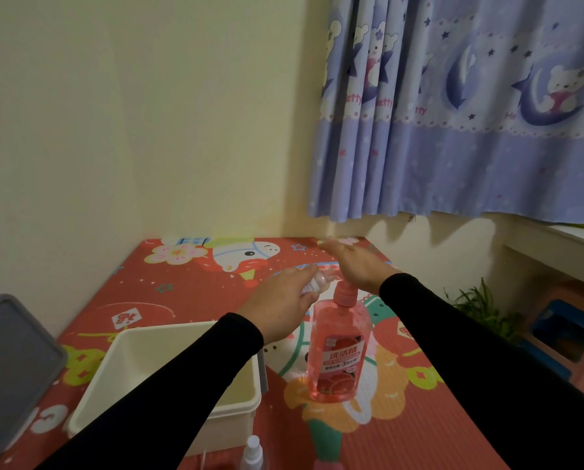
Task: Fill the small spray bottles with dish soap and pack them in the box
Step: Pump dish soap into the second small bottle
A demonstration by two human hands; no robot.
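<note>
the red mat point(189, 293) lies bare toward the wall, open for a hand, while nearer in the white box point(182, 374) stands just left of the pink soap bottle point(338, 354), with a small spray bottle point(252, 452) at the near edge.

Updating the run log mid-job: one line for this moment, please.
step: filling | left hand: holds small spray bottle at pump | right hand: flat on soap bottle pump | box: looks empty

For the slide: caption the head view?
Left hand holds small spray bottle at the dish soap bottle pump, right hand pressing.
</note>
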